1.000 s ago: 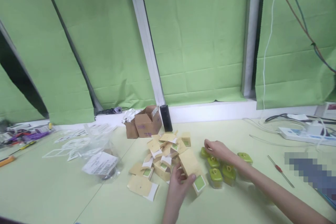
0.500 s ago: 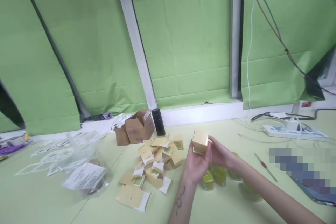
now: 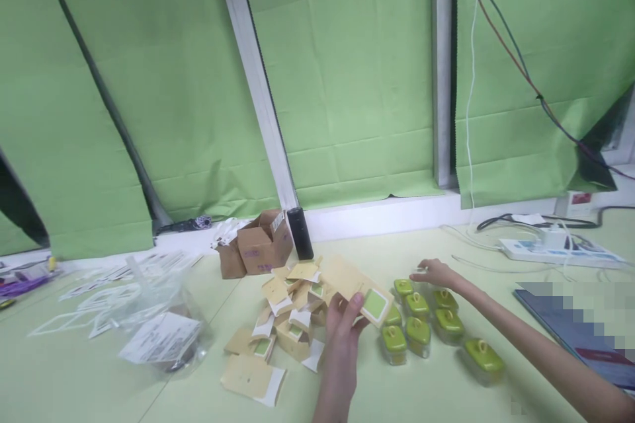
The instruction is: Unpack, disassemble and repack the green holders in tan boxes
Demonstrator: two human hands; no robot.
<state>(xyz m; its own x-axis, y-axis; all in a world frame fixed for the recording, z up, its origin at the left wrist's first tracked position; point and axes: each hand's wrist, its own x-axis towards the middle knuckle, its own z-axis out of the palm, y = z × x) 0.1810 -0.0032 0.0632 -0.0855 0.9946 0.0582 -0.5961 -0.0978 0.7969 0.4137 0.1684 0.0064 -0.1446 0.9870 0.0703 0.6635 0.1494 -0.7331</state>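
The worker's bare left hand point(image 3: 342, 337) and bare right hand point(image 3: 434, 272) appeared uncovered, with slim fingers and bare wrists. The left forearm point(image 3: 331, 400) and the long right forearm point(image 3: 536, 351) were likewise bare down to the frame's lower edge.

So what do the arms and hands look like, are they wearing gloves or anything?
No gloves. The left hand, at the tan box, and the right hand are both bare. Both forearms are bare too, with no sleeve in sight. No ring, watch or bracelet shows, and no marking can be made out on them in this view.
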